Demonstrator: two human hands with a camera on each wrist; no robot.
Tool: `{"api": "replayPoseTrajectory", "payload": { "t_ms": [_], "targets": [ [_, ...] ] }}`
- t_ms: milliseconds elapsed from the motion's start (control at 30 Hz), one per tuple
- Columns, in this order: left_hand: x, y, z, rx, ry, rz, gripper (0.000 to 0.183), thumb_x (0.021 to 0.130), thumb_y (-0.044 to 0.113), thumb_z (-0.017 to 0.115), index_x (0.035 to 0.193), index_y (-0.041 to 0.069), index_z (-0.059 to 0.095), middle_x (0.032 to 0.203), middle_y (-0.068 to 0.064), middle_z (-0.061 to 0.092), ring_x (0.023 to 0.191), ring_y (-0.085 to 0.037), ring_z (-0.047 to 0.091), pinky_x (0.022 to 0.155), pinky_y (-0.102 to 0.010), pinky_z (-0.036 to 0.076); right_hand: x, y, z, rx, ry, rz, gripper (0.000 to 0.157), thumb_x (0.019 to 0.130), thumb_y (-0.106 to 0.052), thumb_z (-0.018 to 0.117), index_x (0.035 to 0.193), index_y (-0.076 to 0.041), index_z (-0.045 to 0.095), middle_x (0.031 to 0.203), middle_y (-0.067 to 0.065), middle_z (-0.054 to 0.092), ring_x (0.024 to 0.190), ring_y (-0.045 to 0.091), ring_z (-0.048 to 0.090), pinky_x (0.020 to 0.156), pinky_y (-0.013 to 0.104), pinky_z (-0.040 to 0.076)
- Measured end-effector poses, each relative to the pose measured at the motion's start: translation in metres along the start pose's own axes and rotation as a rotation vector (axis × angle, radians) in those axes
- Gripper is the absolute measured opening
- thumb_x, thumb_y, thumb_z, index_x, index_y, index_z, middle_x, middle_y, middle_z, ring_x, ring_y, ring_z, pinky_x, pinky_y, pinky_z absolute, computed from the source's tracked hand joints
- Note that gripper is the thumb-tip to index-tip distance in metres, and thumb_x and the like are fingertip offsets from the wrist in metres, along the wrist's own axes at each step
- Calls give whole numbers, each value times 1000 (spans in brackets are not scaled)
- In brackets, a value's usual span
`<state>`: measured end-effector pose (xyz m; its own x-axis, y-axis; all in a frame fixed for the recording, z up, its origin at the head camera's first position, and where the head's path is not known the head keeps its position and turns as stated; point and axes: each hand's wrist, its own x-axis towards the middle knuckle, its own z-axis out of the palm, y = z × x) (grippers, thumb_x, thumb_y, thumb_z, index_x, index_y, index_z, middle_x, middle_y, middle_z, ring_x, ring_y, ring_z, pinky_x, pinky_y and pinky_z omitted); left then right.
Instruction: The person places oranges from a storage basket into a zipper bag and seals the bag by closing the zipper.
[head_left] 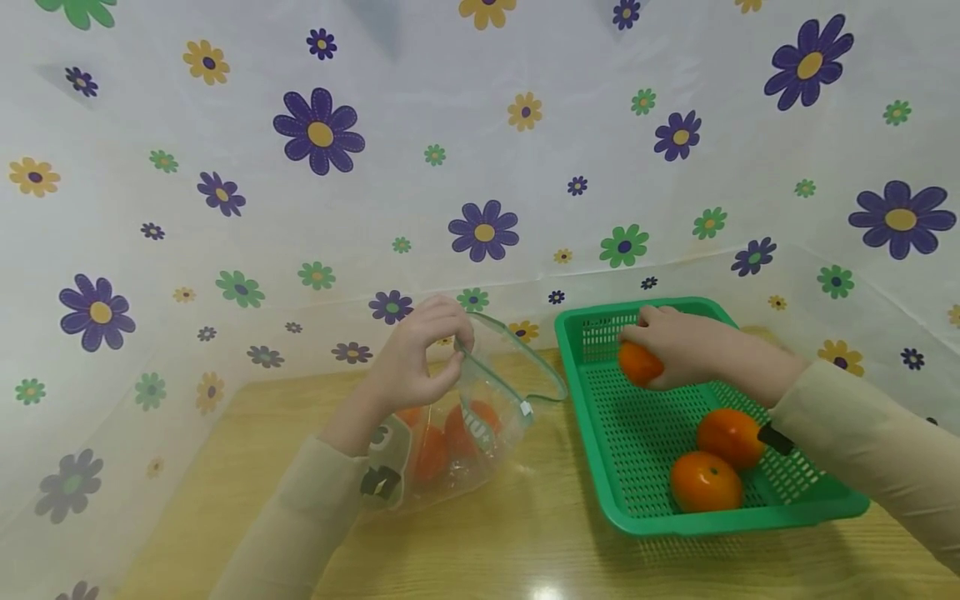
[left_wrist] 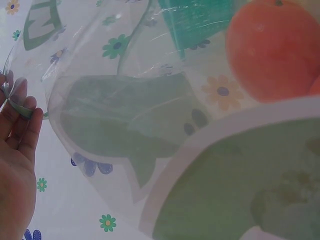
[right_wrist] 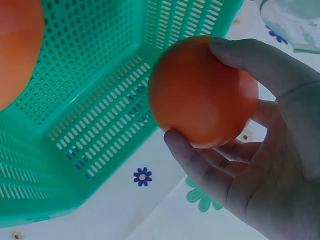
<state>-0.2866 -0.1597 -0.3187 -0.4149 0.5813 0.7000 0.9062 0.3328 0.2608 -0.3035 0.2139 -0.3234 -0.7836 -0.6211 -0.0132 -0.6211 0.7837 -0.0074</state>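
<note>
My left hand (head_left: 420, 354) pinches the green-edged mouth of a clear zip bag (head_left: 513, 433) and keeps it raised. Several oranges (head_left: 431, 454) lie in the bag, seen through its printed plastic. In the left wrist view, the fingertips (left_wrist: 35, 112) grip the bag's green edge. My right hand (head_left: 678, 346) holds one orange (head_left: 639, 365) over the back part of a green plastic basket (head_left: 611, 504). The right wrist view shows thumb and fingers curled round that orange (right_wrist: 202, 95). Two more oranges (head_left: 707, 482) rest in the basket's front right part, touching each other.
Bag and basket stand side by side on a wooden table (head_left: 555, 550), the basket to the right. A white sheet (head_left: 390, 217) with printed flowers hangs behind and at both sides. A small black piece (head_left: 774, 437) sticks out by my right sleeve.
</note>
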Motion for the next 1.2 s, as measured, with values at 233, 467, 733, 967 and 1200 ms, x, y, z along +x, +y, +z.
{"api": "replayPoseTrajectory", "payload": {
  "t_ms": [233, 467, 733, 967, 1200],
  "targets": [
    [1, 0, 0, 3, 1, 6, 6, 81, 4, 60, 84, 8, 63, 85, -3, 66, 96, -22, 57, 93, -38, 48, 2, -12, -3, 0, 17, -22, 58, 80, -22, 90, 131, -13, 64, 115, 16, 61, 98, 28, 60, 81, 46, 61],
    [1, 1, 0, 5, -4, -1, 6, 82, 4, 60, 84, 9, 63, 85, -3, 65, 96, -22, 56, 94, -37, 48, 4, -23, -7, -3, 32, -48, 59, 81, -20, 90, 133, -12, 63, 117, 17, 61, 100, 29, 61, 81, 45, 63],
    [1, 1, 0, 3, -4, -1, 6, 82, 5, 59, 84, 8, 63, 85, -3, 65, 96, -22, 56, 93, -38, 48, 5, -33, -12, -1, 46, -66, 59, 81, -20, 90, 134, -13, 64, 118, 16, 62, 103, 29, 61, 82, 46, 63],
    [1, 1, 0, 6, 0, 8, 6, 81, 4, 60, 84, 8, 63, 85, -3, 65, 96, -22, 56, 93, -38, 48, 7, -36, -11, -15, 57, -84, 61, 82, -21, 90, 136, -14, 62, 120, 16, 61, 105, 29, 60, 81, 45, 63],
    [1, 1, 0, 12, 0, 2, 6, 82, 4, 59, 84, 8, 63, 85, -3, 66, 97, -23, 57, 94, -39, 48, 8, -42, -12, -26, 85, -112, 61, 82, -20, 90, 135, -14, 62, 119, 15, 61, 105, 29, 61, 80, 43, 63]
  ]
}}
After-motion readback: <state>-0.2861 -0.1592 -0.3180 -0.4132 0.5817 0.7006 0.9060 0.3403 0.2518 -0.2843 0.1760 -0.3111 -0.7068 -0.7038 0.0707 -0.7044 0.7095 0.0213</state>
